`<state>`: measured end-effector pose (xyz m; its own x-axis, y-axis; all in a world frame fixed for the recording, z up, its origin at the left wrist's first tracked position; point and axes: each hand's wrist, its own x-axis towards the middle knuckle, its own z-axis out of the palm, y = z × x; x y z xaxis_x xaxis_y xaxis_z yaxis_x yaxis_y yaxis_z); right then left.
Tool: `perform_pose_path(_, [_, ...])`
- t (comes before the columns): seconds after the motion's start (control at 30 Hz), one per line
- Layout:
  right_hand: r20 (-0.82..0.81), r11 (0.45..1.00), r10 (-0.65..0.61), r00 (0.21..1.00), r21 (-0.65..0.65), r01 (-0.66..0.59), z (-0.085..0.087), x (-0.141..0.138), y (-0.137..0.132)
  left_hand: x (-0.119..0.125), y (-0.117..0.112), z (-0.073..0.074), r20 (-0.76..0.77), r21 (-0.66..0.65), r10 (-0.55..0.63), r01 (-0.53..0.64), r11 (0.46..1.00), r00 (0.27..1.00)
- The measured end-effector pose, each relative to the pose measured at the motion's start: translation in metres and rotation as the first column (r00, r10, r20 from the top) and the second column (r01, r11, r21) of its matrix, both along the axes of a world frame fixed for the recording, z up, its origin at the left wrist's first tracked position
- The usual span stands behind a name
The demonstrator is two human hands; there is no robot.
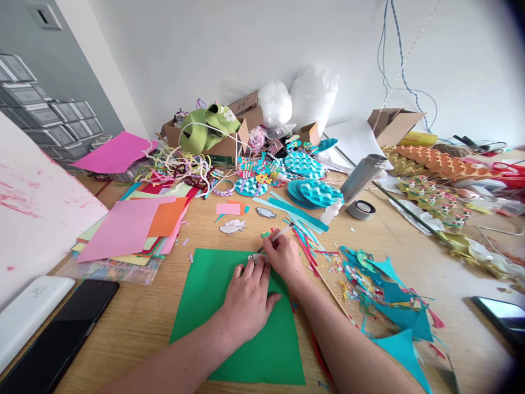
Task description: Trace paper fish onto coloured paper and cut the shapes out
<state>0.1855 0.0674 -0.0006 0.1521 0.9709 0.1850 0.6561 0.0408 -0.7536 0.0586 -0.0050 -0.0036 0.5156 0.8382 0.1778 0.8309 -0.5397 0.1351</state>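
A green sheet of paper [200,306] lies on the table before me. My left hand [248,301] rests flat on it, fingers stretched out and pressing on a small white paper fish [255,256] near the sheet's top edge. Pinched in my right hand [285,260] is a slim pen [281,233], its lower end down by that fish; the tip is partly hidden by the fingers. Just beyond the sheet lie a second paper fish [232,226] with drawn scales and a greyer paper fish [266,212]. Pink paper pieces [228,208] sit beside them.
Coloured paper sheets [118,230] are stacked at the left, near a black phone [61,334]. Blue paper scraps [397,295] and a thin stick [330,290] lie on the right. Farther back are a small white bottle [330,210], a steel flask [363,178] and blue wavy discs [314,192].
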Motion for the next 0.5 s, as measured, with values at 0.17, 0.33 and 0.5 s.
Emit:
perform_pose_path(0.17, [0.008,1.000,-0.013,1.000,-0.008,0.013,0.0005,0.0000,-0.0001,-0.0005,-0.0008,0.0000,0.002,0.001,-0.004,0.004,1.000,1.000])
perform_pose_path(0.33, [0.026,0.999,-0.032,0.999,-0.013,0.033,0.0019,0.0007,0.0001,-0.0007,-0.0001,-0.0001,0.010,0.005,-0.002,0.002,1.000,1.000])
perform_pose_path(0.5, [0.023,0.999,-0.033,0.999,-0.020,0.033,0.0023,0.0007,-0.0002,-0.0006,0.0001,-0.0006,0.002,0.001,-0.002,0.002,1.000,1.000])
